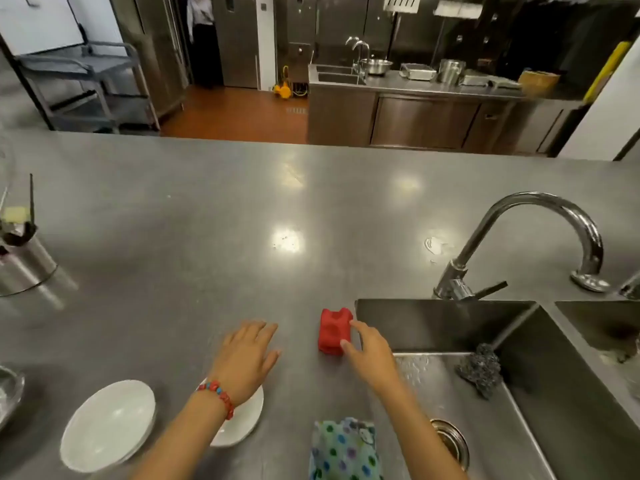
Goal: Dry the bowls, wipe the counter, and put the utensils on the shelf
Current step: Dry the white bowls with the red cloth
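Observation:
A red folded cloth (334, 330) lies on the steel counter (207, 220) just left of the sink. My right hand (369, 351) touches its right edge with thumb and forefinger spread along it. Flat and open, my left hand (247, 355) hovers over the counter left of the cloth, a red bead bracelet on its wrist. Two white bowls sit at the front left: one (109, 424) in full view, the other (242, 420) partly hidden under my left forearm. A steel utensil holder (20, 265) with utensils stands at the far left edge.
A sink basin (502, 393) with a dark scourer (481, 370) and a curved tap (536, 233) fills the right side. A dotted green cloth (344, 448) lies at the front edge. Water drops (434, 245) mark the counter near the tap. A person stands far back.

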`<action>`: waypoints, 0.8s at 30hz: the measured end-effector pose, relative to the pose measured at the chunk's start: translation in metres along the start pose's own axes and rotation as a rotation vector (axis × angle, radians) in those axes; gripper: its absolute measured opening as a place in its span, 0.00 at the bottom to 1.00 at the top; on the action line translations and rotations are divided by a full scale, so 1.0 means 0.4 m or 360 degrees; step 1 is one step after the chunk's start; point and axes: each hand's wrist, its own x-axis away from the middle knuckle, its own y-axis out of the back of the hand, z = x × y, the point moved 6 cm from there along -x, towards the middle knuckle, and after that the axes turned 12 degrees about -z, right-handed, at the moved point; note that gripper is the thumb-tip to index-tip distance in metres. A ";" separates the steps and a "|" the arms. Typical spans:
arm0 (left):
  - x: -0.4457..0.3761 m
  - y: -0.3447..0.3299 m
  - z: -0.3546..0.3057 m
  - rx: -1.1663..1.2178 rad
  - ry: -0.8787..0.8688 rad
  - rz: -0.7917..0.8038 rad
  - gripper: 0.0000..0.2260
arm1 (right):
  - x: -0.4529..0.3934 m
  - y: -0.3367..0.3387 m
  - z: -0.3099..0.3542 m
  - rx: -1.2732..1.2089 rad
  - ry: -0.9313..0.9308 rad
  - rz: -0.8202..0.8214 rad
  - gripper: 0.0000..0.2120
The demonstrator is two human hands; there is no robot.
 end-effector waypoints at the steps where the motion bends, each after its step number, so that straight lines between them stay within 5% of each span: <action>1: -0.007 -0.016 0.005 -0.0008 0.0019 0.0018 0.23 | -0.017 -0.014 -0.012 -0.0021 -0.0048 0.0007 0.24; 16: -0.005 -0.109 0.065 0.0195 0.0101 -0.0052 0.21 | -0.157 -0.169 -0.055 -0.0129 -0.0265 0.0048 0.18; 24: 0.036 -0.085 0.090 0.0224 0.0154 -0.0119 0.22 | -0.073 -0.162 -0.026 -0.0820 -0.0373 -0.0039 0.10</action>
